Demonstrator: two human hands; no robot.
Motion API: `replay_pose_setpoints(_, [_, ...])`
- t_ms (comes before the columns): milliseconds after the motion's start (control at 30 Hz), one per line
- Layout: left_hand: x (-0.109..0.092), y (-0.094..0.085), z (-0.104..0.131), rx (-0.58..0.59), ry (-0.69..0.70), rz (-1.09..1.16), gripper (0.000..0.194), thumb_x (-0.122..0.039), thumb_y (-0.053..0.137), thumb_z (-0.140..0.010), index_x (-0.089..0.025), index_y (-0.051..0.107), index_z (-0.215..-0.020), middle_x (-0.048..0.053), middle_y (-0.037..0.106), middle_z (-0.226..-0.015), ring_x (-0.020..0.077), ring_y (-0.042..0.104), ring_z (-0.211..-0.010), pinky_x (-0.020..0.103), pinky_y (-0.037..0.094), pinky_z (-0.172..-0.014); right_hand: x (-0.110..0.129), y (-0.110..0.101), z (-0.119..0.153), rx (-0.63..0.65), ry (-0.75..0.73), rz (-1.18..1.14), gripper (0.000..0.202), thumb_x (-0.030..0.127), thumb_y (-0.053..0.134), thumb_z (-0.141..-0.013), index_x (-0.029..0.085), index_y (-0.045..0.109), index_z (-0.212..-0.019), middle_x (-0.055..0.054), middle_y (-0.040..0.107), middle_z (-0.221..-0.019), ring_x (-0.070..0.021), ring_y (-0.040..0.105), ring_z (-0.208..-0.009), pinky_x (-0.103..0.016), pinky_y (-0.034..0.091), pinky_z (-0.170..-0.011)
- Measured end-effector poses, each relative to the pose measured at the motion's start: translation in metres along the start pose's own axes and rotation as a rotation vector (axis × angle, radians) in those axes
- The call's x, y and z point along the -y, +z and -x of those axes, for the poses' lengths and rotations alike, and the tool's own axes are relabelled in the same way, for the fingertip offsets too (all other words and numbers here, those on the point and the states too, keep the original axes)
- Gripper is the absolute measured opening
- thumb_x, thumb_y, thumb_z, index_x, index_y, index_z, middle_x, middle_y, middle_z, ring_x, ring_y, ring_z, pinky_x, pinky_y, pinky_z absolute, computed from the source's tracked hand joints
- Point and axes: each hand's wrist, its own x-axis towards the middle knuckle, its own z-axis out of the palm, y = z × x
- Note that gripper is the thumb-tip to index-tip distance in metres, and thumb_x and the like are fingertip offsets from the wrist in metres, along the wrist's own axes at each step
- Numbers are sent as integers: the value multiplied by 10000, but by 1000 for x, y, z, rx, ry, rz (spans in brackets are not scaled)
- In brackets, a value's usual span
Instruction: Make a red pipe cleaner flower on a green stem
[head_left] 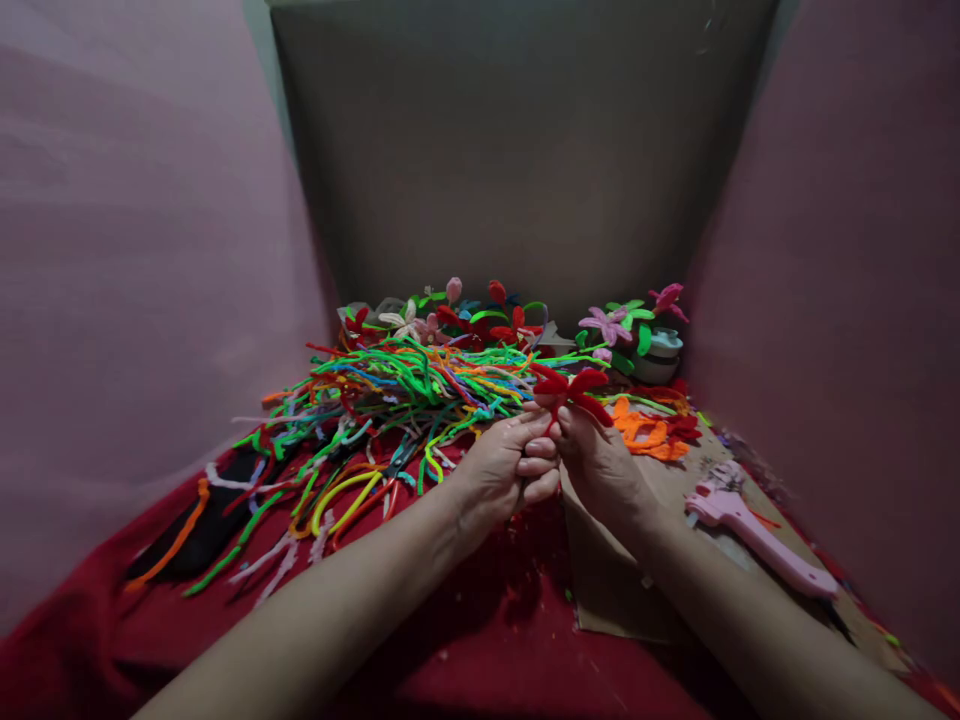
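Observation:
Between my two hands is a red pipe-cleaner flower (571,388), its petals spread above my fingertips. My left hand (517,455) is closed, its fingers curled and pinching at the flower's base. From the other side my right hand (600,462) grips the same base between thumb and fingers. The stem end is mostly hidden by my fingers. Just behind the hands lies a large heap of loose pipe cleaners (420,375) in green, orange, red, blue and other colours. Orange pipe-cleaner petals (645,432) rest to the right of my right hand.
A pink glue gun (757,525) lies on a cardboard sheet (615,600) at right. Yellow-handled pliers (345,500) sit at left on the red cloth (450,650). Behind stand finished flowers and a small white pot (658,358). Pink walls flank both sides.

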Motion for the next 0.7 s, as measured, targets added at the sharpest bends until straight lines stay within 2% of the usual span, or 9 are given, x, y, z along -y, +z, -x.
replay_pose_setpoints(100, [3,-6,-2,80,-48,63,149,-216,546,-803,-141,483,-690,-105,260,-476,8,135,-318,100,237,-265,-1,-2,0,27,38,-26,197,403,609,-762,208,598,-730,30,560,-637,-111,484,-582,-237,422,-590])
replay_pose_setpoints(233, [5,-16,-3,207,-108,53,127,-215,528,-814,-135,495,-721,-106,223,-502,14,90,-332,107,248,-257,0,-8,-2,97,-8,53,148,352,610,-769,207,633,-746,28,568,-610,-111,485,-556,-238,415,-586])
replay_pose_setpoints(367, [4,-18,-4,198,-68,-110,191,-315,500,-835,-158,477,-729,-104,237,-505,27,104,-348,135,279,-277,-2,-12,-1,59,-41,156,157,348,593,-781,205,656,-794,11,576,-620,-129,497,-575,-259,424,-607])
replay_pose_setpoints(467, [6,-17,-2,49,113,-536,243,-400,458,-846,-169,513,-796,-75,365,-524,49,266,-354,174,319,-337,3,-9,3,7,-58,305,236,394,535,-812,201,659,-757,6,564,-612,-129,479,-556,-268,428,-592])
replay_pose_setpoints(533, [9,-19,0,-88,350,-925,226,-397,508,-818,-175,547,-830,-40,471,-585,78,413,-446,192,361,-435,9,-5,7,-5,-71,410,289,418,512,-815,198,651,-690,-7,559,-603,-143,487,-578,-277,433,-592])
replay_pose_setpoints(600, [12,-22,2,-177,574,-1245,152,-329,528,-813,-186,571,-841,-13,541,-669,104,496,-575,210,386,-560,13,-2,10,-7,-88,468,288,410,528,-801,198,638,-641,-15,543,-590,-159,496,-621,-280,433,-600])
replay_pose_setpoints(633, [14,-23,2,-198,648,-1351,124,-291,507,-824,-191,578,-836,-5,559,-697,112,510,-615,217,386,-604,14,-2,11,-4,-105,497,285,402,529,-801,198,631,-630,-16,531,-584,-162,494,-629,-279,429,-597])
replay_pose_setpoints(700, [15,-25,3,-223,693,-1446,159,-241,435,-855,-198,583,-818,-2,569,-699,113,511,-615,219,375,-620,11,-2,12,14,-148,560,303,400,491,-823,199,615,-633,-10,498,-573,-155,471,-595,-275,416,-567])
